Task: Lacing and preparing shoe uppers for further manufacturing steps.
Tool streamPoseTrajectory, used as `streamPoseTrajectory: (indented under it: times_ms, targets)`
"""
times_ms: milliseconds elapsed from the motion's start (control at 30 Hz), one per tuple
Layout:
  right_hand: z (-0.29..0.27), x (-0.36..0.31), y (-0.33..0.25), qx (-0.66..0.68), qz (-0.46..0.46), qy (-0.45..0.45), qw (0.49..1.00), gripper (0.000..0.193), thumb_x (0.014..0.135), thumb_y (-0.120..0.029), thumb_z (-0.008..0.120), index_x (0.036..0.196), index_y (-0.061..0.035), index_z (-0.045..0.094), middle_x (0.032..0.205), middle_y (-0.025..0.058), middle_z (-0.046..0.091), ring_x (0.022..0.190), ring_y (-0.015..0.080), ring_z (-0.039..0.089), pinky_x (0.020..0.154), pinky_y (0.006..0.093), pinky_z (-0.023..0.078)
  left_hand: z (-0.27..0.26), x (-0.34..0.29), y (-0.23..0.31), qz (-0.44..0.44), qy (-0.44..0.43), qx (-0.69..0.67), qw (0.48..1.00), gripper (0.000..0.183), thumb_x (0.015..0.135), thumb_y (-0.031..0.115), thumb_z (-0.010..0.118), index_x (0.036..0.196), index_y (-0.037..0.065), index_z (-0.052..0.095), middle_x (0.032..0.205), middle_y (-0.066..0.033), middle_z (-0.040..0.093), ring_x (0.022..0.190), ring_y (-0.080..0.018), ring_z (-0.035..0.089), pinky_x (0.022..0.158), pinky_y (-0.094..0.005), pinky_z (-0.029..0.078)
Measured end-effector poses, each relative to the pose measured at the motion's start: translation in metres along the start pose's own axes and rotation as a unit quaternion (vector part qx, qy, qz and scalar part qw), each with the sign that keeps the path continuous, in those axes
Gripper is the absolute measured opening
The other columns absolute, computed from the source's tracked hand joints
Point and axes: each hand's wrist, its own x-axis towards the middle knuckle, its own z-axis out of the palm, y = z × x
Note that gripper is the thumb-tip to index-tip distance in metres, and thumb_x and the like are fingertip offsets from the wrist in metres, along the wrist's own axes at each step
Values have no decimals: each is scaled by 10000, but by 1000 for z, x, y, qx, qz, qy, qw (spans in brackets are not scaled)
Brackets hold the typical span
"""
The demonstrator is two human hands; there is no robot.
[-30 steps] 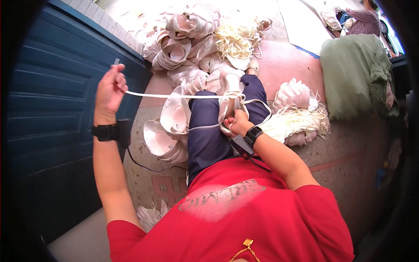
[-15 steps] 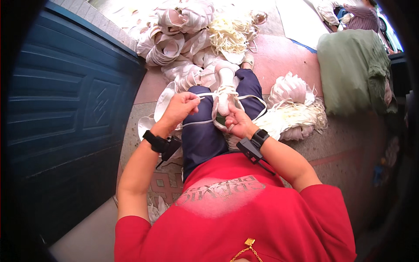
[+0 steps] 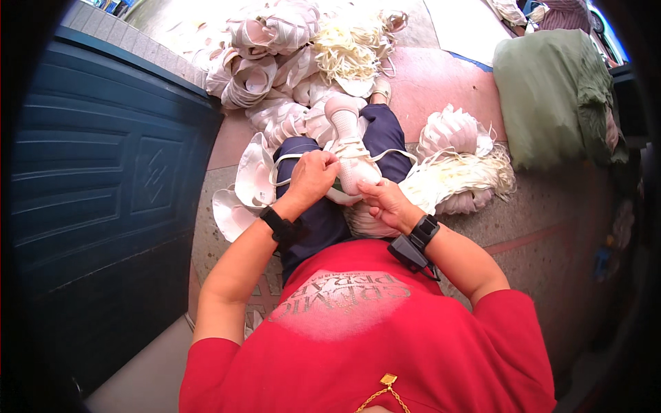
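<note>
A pale white shoe upper [image 3: 346, 127] lies between my thighs, its padded tongue pointing back toward me. White shoelace [image 3: 396, 152] runs through its eyelets and loops out to both sides over my dark trousers. At the upper's left edge, my left hand [image 3: 313, 180] is closed in a pinch on the shoelace; its fingertips are partly hidden. My right hand [image 3: 389, 205] grips the near end of the tongue between thumb and fingers. Two more loose uppers [image 3: 255, 170] rest beside my left leg.
A large heap of pale uppers [image 3: 251, 79] is piled beyond my feet, with a cream bundle of laces [image 3: 351, 51] on it. More laces [image 3: 468, 175] lie to my right. A blue panelled door [image 3: 124, 172] stands left, a green sack [image 3: 551, 103] right. Another person's striped sleeve [image 3: 566, 15] shows far right.
My left hand has come in rightward from the stretched lace to the upper's edge. My right hand still holds the tongue, having shifted slightly to the right. The view has shifted slightly.
</note>
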Motion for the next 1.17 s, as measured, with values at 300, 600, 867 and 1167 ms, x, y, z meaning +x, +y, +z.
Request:
streamPoseTrajectory:
  times_ms: [300,600,867,1167]
  targets:
    - [-2,-1,-4,-32,18,6,999,231,739,-164,667,907,-89,528,661,-21,528,414,24,343,331,177,238,15,2,7,37,58,160,985,151,727,137,543,715,-7,589,660,-149,579,650,-257,580,597,-349,440]
    - [0,-3,-8,-77,-5,-1,997,246,732,-165,674,897,-66,522,621,-23,481,416,36,341,325,191,251,-1,21,4,-35,-108,68,991,208,712,163,606,769,-37,604,619,-64,578,572,-116,525,534,-261,428]
    - [7,-11,-11,-148,-34,43,988,211,747,-190,662,841,-82,508,610,-36,456,430,18,313,334,175,241,17,14,3,-11,-40,-56,998,161,722,101,577,796,-39,608,679,-110,607,629,-144,572,590,-272,449]
    - [10,-13,-18,-245,-28,34,969,344,739,-205,660,991,-10,530,655,24,553,387,47,390,305,185,289,20,13,14,12,-7,-34,999,298,686,55,552,982,18,564,840,-184,613,776,-286,606,688,-345,460]
